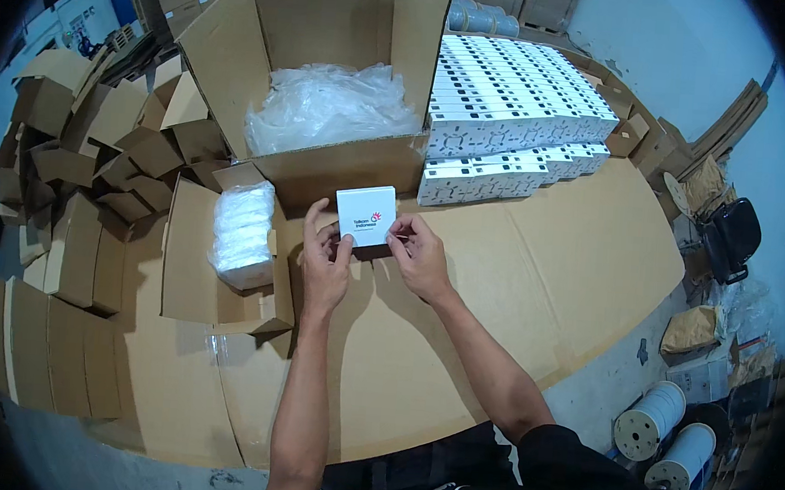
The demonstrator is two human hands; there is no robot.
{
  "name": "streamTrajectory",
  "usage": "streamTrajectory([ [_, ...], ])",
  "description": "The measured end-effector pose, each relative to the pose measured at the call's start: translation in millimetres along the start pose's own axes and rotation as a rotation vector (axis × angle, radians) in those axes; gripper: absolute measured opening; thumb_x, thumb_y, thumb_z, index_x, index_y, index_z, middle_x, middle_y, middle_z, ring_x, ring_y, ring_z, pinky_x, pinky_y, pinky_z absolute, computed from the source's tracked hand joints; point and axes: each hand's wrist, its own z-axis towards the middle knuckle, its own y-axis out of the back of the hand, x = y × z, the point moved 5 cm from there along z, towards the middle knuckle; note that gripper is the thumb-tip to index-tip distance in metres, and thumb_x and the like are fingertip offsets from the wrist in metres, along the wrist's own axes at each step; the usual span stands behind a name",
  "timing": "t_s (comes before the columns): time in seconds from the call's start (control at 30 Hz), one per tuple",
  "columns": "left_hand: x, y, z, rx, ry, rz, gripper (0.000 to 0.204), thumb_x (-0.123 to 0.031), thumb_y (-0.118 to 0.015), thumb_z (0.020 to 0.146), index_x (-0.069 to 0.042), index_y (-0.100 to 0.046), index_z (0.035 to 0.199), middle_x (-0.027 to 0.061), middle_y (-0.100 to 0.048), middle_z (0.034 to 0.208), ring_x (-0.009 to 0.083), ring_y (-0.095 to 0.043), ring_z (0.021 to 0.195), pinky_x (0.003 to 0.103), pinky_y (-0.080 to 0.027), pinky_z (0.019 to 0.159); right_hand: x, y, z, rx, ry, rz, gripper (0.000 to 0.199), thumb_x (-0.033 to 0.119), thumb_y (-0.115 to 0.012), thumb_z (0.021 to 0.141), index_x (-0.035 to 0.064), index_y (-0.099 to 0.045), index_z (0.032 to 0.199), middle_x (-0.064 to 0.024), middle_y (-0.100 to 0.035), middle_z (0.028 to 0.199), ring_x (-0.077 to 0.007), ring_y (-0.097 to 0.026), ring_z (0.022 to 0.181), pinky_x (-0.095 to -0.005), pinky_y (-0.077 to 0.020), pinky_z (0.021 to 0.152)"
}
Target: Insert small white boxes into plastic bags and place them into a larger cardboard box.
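Between my two hands is a square white box (pixel 365 216) with a small red mark and dark print on its face. My left hand (pixel 323 263) grips its left edge, thumb on the lower front corner. At the lower right corner, my right hand (pixel 421 258) pinches it between thumb and fingers. To the left stands an open cardboard carton (pixel 192 272) with a stack of plastic-wrapped items (pixel 244 235) inside. Behind my hands a large open cardboard box (pixel 343 164) holds a heap of clear plastic bags (pixel 334 104).
Rows of white patterned boxes (pixel 510 126) are stacked at the back right on the cardboard-covered table (pixel 537 255). Many open brown cartons (pixel 74 241) crowd the left side. A black chair (pixel 730 239) and cable spools (pixel 652 418) stand on the floor at right.
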Motion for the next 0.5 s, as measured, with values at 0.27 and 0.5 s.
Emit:
streamTrajectory([
  [0.27,-1.0,10.6,-5.7,0.056,0.039,0.361,0.038,-0.005,-0.062,0.095,-0.003,-0.052,0.132,0.0177,-0.069,0.116,0.0258,-0.067,0.109,0.039,-0.052,0.095,12.0,5.3,-0.4,-0.088,0.089,-0.325,0.032,-0.005,-0.067,0.088,-0.0005,-0.047,0.113,-0.0196,-0.067,0.099,-0.0319,-0.071,0.098,-0.039,-0.0547,0.086],
  [0.5,-4.5,10.3,-7.7,0.089,-0.017,0.463,0.038,-0.003,-0.063,0.093,-0.002,-0.053,0.13,0.0201,-0.07,0.116,0.0306,-0.069,0.109,0.042,-0.053,0.094,9.9,7.2,0.1,-0.027,0.049,-0.364,0.038,-0.005,-0.067,0.087,0.0007,-0.046,0.117,-0.023,-0.067,0.106,-0.0384,-0.069,0.103,-0.0447,-0.0541,0.089],
])
